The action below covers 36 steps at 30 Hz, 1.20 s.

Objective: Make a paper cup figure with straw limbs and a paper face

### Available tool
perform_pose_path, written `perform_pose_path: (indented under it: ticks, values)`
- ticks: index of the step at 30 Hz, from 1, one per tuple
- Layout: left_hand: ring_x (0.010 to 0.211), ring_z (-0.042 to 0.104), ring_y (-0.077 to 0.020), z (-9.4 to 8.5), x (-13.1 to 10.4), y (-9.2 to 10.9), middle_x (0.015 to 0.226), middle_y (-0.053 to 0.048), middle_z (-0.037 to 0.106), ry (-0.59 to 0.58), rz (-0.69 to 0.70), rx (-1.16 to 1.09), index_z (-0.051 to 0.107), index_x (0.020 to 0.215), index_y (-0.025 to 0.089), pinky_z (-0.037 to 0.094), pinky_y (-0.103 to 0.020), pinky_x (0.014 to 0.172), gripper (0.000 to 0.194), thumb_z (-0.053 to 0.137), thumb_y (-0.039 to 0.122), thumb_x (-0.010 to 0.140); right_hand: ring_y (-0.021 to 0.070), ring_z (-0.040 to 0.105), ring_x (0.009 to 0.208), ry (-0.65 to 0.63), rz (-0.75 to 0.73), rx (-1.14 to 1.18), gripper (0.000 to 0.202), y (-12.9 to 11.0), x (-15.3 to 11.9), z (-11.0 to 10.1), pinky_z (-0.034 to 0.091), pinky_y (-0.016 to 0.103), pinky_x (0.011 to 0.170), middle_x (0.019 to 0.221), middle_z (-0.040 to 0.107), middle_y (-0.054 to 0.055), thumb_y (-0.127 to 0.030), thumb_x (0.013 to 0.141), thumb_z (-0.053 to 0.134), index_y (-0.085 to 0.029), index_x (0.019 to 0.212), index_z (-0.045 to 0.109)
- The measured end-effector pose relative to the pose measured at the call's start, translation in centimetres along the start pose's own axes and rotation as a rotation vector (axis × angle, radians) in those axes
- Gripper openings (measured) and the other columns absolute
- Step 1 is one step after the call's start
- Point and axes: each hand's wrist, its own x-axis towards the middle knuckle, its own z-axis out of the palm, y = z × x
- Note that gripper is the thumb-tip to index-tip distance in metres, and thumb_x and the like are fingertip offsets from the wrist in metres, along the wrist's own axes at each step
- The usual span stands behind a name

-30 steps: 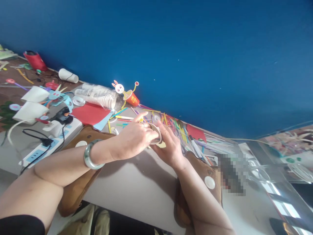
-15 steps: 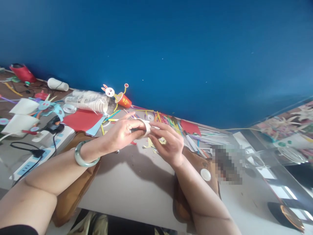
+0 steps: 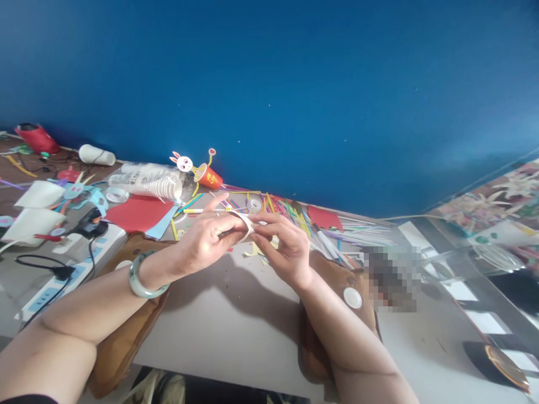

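Above the table, my left hand closes round a thin white ring, which looks like a roll of tape, with finger and thumb at the ring's opening and another finger raised. From the other side my right hand pinches the ring's edge with thumb and fingertips; whether it grips a loose tape end cannot be made out. Behind the hands lie yellow paper scraps, another white tape roll and several coloured strips. A jade-like bangle circles my left wrist.
Brown cushions lie under both forearms. On the left are a power strip with cables, red paper and bagged paper cups. A red cup with a rabbit face stands against the blue wall.
The white ring has turned and tipped slightly between my hands, now showing a thinner edge. Both hands stay close together; the view has shifted a little.
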Motion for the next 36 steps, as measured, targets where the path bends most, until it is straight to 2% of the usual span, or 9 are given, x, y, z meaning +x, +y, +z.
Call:
perform_pose_path:
  ticks: [5, 11, 15, 17, 19, 23, 29, 33, 36]
  values:
    - [0.053, 0.054, -0.0054, 0.49, -0.19, 0.04, 0.058, 0.011, 0.06, 0.058, -0.062, 0.0, 0.062, 0.08, 0.02, 0.026, -0.045, 0.126, 0.022, 0.051, 0.021, 0.1, 0.0147, 0.07, 0.073, 0.025, 0.028, -0.018, 0.007, -0.01, -0.21, 0.4, 0.056, 0.026, 0.056, 0.105, 0.078, 0.01, -0.018, 0.088, 0.071, -0.021, 0.092, 0.067]
    - [0.055, 0.058, -0.0057, 0.44, -0.24, -0.07, 0.061, 0.011, 0.063, 0.06, -0.081, -0.025, 0.062, 0.083, 0.021, 0.029, -0.048, 0.125, 0.018, 0.052, 0.021, 0.098, 0.0154, 0.071, 0.076, 0.034, 0.005, -0.022, 0.012, -0.08, -0.18, 0.39, 0.058, 0.028, 0.058, 0.106, 0.078, 0.01, -0.016, 0.087, 0.072, -0.021, 0.097, 0.069]
    - [0.067, 0.069, -0.0094, 0.78, -0.41, -0.32, 0.078, 0.004, 0.07, 0.113, -0.111, -0.085, 0.057, 0.092, 0.02, 0.045, -0.048, 0.114, 0.003, 0.058, 0.022, 0.095, 0.0199, 0.074, 0.087, 0.03, 0.011, -0.007, 0.012, 0.06, -0.1, 0.29, 0.06, 0.028, 0.058, 0.107, 0.078, 0.01, -0.018, 0.088, 0.072, -0.021, 0.099, 0.07]
    - [0.074, 0.072, -0.0123, 1.0, -0.53, -0.46, 0.089, -0.001, 0.071, 0.16, -0.123, -0.146, 0.052, 0.099, 0.02, 0.055, -0.044, 0.102, 0.011, 0.062, 0.022, 0.093, 0.0205, 0.075, 0.088, 0.035, 0.013, -0.009, 0.012, 0.09, -0.06, 0.25, 0.06, 0.028, 0.057, 0.107, 0.077, 0.011, -0.018, 0.087, 0.073, -0.021, 0.098, 0.071]
    - [0.074, 0.072, -0.0118, 1.11, -0.59, -0.5, 0.089, -0.002, 0.067, 0.167, -0.108, -0.178, 0.05, 0.099, 0.02, 0.058, -0.04, 0.096, 0.012, 0.061, 0.022, 0.094, 0.0197, 0.074, 0.086, 0.038, 0.009, -0.011, 0.012, 0.07, 0.0, 0.19, 0.06, 0.027, 0.056, 0.106, 0.078, 0.011, -0.018, 0.086, 0.074, -0.021, 0.098, 0.071]
    - [0.072, 0.069, -0.0097, 0.95, -0.55, -0.35, 0.084, 0.001, 0.062, 0.148, -0.057, -0.164, 0.049, 0.097, 0.02, 0.054, -0.043, 0.104, 0.008, 0.056, 0.02, 0.096, 0.0202, 0.075, 0.088, 0.037, 0.013, 0.003, 0.012, 0.01, 0.1, 0.03, 0.06, 0.028, 0.057, 0.106, 0.077, 0.01, -0.018, 0.087, 0.073, -0.021, 0.099, 0.072]
    - [0.076, 0.071, -0.0114, 0.76, -0.62, -0.56, 0.081, 0.002, 0.063, 0.099, -0.057, -0.138, 0.047, 0.095, 0.021, 0.047, -0.048, 0.112, 0.012, 0.058, 0.019, 0.095, 0.0209, 0.075, 0.087, 0.037, 0.016, 0.005, 0.011, -0.06, 0.03, 0.05, 0.062, 0.029, 0.059, 0.106, 0.078, 0.01, -0.02, 0.087, 0.073, -0.022, 0.098, 0.073]
    - [0.068, 0.067, -0.0089, 0.79, -0.68, -0.59, 0.073, 0.006, 0.062, 0.093, -0.008, -0.095, 0.046, 0.093, 0.022, 0.034, -0.051, 0.122, 0.012, 0.055, 0.014, 0.094, 0.0215, 0.076, 0.088, 0.02, 0.0, -0.003, 0.01, -0.2, 0.03, 0.17, 0.064, 0.031, 0.064, 0.102, 0.079, 0.01, -0.019, 0.087, 0.074, -0.022, 0.096, 0.072]
    - [0.065, 0.065, -0.0081, 0.69, -0.67, -0.47, 0.07, 0.008, 0.061, 0.08, 0.002, -0.074, 0.046, 0.091, 0.022, 0.032, -0.051, 0.123, 0.014, 0.054, 0.011, 0.093, 0.0212, 0.076, 0.089, 0.007, 0.012, 0.017, 0.01, -0.17, 0.13, 0.06, 0.064, 0.032, 0.068, 0.103, 0.079, 0.01, -0.02, 0.086, 0.075, -0.021, 0.096, 0.072]
